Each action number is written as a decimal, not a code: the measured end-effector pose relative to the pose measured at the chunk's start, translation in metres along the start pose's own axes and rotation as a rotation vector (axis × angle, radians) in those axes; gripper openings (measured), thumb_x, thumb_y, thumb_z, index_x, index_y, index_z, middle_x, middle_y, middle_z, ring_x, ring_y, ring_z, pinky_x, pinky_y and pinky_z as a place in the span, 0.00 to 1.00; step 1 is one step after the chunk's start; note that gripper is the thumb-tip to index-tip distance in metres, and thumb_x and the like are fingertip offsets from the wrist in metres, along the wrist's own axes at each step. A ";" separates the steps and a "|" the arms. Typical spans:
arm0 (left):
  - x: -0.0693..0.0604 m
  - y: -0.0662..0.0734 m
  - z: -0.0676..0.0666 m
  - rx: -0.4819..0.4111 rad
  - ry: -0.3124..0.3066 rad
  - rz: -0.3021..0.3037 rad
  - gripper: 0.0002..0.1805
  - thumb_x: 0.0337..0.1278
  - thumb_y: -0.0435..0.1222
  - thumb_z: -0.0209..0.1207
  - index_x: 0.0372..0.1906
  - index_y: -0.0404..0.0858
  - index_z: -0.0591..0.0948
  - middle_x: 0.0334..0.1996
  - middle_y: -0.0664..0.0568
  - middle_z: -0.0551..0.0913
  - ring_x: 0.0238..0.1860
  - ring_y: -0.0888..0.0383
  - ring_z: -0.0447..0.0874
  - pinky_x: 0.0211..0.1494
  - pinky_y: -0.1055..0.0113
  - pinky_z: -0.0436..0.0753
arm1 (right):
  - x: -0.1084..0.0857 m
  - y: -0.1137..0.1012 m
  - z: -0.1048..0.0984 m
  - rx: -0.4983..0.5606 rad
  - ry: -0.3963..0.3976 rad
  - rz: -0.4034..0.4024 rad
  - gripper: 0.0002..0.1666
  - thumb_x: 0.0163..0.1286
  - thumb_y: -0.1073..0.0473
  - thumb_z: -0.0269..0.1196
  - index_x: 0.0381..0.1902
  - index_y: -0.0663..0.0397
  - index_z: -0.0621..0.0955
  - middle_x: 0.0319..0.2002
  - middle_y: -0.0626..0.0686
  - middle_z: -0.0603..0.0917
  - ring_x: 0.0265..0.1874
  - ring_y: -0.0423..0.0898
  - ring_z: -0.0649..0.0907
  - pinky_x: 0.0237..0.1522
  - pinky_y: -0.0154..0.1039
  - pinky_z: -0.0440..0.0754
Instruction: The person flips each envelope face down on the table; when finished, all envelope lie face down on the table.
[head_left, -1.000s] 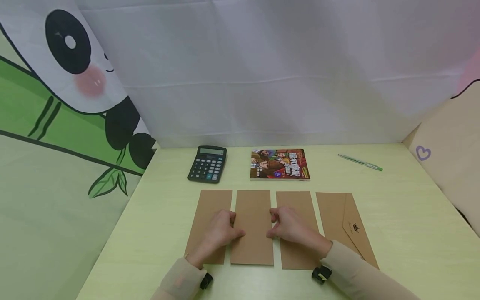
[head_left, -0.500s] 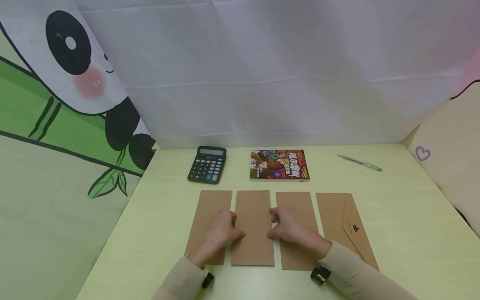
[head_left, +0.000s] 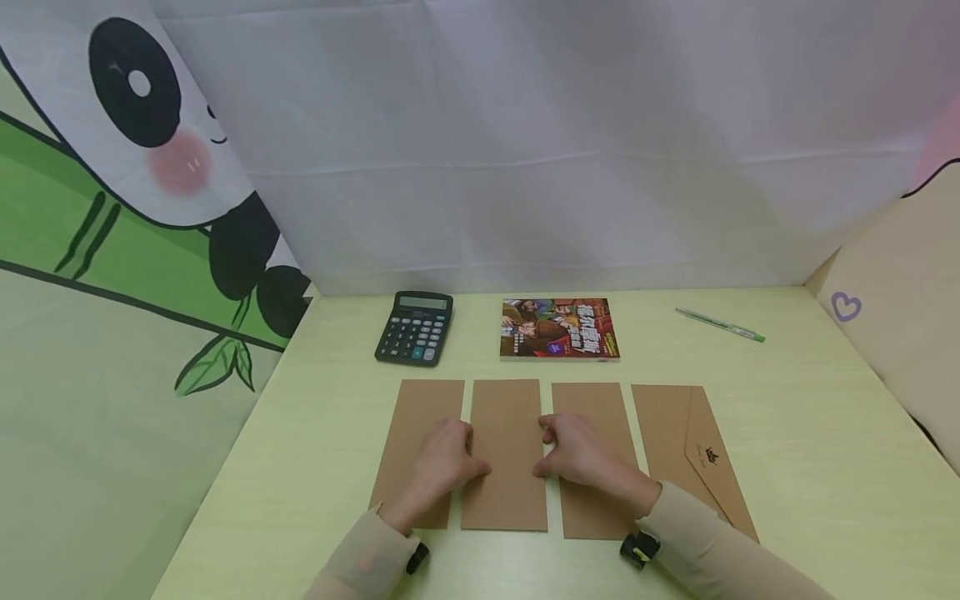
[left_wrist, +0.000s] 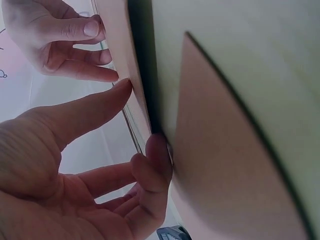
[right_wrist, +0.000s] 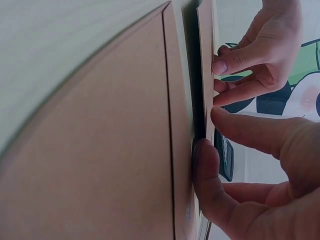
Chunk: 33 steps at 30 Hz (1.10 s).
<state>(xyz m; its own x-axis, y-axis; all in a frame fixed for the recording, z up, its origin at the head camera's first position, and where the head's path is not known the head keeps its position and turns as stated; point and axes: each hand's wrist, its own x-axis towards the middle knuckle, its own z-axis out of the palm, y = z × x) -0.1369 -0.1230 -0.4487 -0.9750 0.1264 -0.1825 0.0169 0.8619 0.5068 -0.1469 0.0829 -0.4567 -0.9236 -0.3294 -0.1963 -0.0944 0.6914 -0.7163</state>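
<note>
Several brown paper envelopes lie in a row on the table. My left hand [head_left: 442, 458] and right hand [head_left: 581, 450] pinch the long sides of the second envelope from the left [head_left: 504, 492]. Both thumbs rest on its top face, with curled fingers at its edges. In the left wrist view, a dark gap shows under this envelope [left_wrist: 117, 45], so its edge stands slightly raised. The leftmost envelope [head_left: 420, 408] lies partly under my left hand. Beneath my right hand is the third envelope [head_left: 596, 517]. At far right, the last envelope [head_left: 667, 433] shows its flap and a crown print.
Behind the row stand a black calculator [head_left: 415, 329], a colourful book [head_left: 560, 330] and a green pen [head_left: 720, 325]. The pale table [head_left: 817, 450] meets a white cloth backdrop [head_left: 525, 167] at the back. Narrow gaps separate the envelopes.
</note>
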 end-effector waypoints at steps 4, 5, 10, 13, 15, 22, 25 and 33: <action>0.000 0.000 0.000 -0.005 -0.002 -0.001 0.19 0.32 0.37 0.77 0.21 0.34 0.75 0.23 0.48 0.70 0.26 0.52 0.68 0.27 0.63 0.68 | -0.001 -0.001 -0.001 -0.001 0.002 -0.005 0.42 0.42 0.62 0.79 0.56 0.72 0.75 0.30 0.49 0.76 0.29 0.45 0.73 0.29 0.37 0.71; 0.000 0.000 0.000 -0.004 -0.002 0.000 0.19 0.32 0.37 0.77 0.21 0.35 0.75 0.23 0.48 0.70 0.26 0.52 0.68 0.27 0.63 0.68 | -0.002 -0.001 -0.001 0.001 0.002 -0.005 0.42 0.42 0.62 0.79 0.56 0.72 0.75 0.30 0.49 0.77 0.29 0.45 0.72 0.29 0.37 0.71; 0.000 0.001 0.000 0.010 -0.005 -0.003 0.20 0.32 0.39 0.77 0.21 0.35 0.75 0.23 0.48 0.70 0.27 0.52 0.67 0.28 0.63 0.67 | -0.002 -0.001 -0.001 -0.013 0.002 -0.004 0.42 0.43 0.61 0.79 0.55 0.72 0.76 0.29 0.49 0.76 0.27 0.44 0.72 0.26 0.36 0.69; 0.000 0.001 0.000 0.019 -0.007 -0.002 0.21 0.32 0.39 0.77 0.21 0.34 0.75 0.24 0.48 0.70 0.27 0.52 0.67 0.29 0.62 0.68 | -0.003 0.000 -0.001 -0.016 -0.001 -0.002 0.42 0.43 0.61 0.79 0.55 0.71 0.75 0.29 0.49 0.76 0.27 0.44 0.72 0.26 0.36 0.68; 0.000 0.001 -0.001 0.016 -0.013 -0.008 0.21 0.32 0.39 0.77 0.21 0.34 0.75 0.24 0.48 0.70 0.27 0.52 0.67 0.29 0.62 0.68 | -0.003 0.000 -0.001 -0.009 -0.003 0.000 0.42 0.43 0.61 0.79 0.56 0.72 0.75 0.29 0.49 0.76 0.27 0.44 0.72 0.26 0.36 0.68; -0.002 0.005 -0.003 -0.012 -0.028 -0.021 0.20 0.34 0.40 0.76 0.19 0.36 0.74 0.22 0.49 0.70 0.25 0.53 0.67 0.25 0.63 0.67 | -0.010 0.004 -0.003 0.065 0.003 -0.025 0.44 0.44 0.62 0.78 0.58 0.73 0.73 0.32 0.50 0.77 0.24 0.41 0.77 0.28 0.37 0.72; -0.003 0.009 -0.004 -0.019 -0.045 -0.010 0.20 0.36 0.41 0.75 0.19 0.37 0.74 0.20 0.49 0.70 0.24 0.53 0.67 0.24 0.63 0.67 | -0.014 0.006 -0.006 0.058 0.027 -0.056 0.42 0.45 0.62 0.78 0.57 0.73 0.74 0.30 0.50 0.77 0.23 0.40 0.76 0.28 0.37 0.73; -0.004 0.019 0.002 -0.057 -0.088 0.071 0.19 0.40 0.41 0.73 0.18 0.39 0.73 0.17 0.52 0.68 0.22 0.56 0.67 0.22 0.64 0.66 | -0.023 0.019 -0.023 0.015 0.049 -0.128 0.23 0.47 0.64 0.76 0.39 0.65 0.78 0.21 0.50 0.73 0.20 0.42 0.71 0.21 0.36 0.65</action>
<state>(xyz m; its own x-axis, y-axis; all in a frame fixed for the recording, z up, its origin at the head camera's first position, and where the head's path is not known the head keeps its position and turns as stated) -0.1325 -0.1057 -0.4404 -0.9485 0.2311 -0.2165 0.0703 0.8203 0.5675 -0.1362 0.1185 -0.4503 -0.9216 -0.3818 -0.0698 -0.2071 0.6358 -0.7436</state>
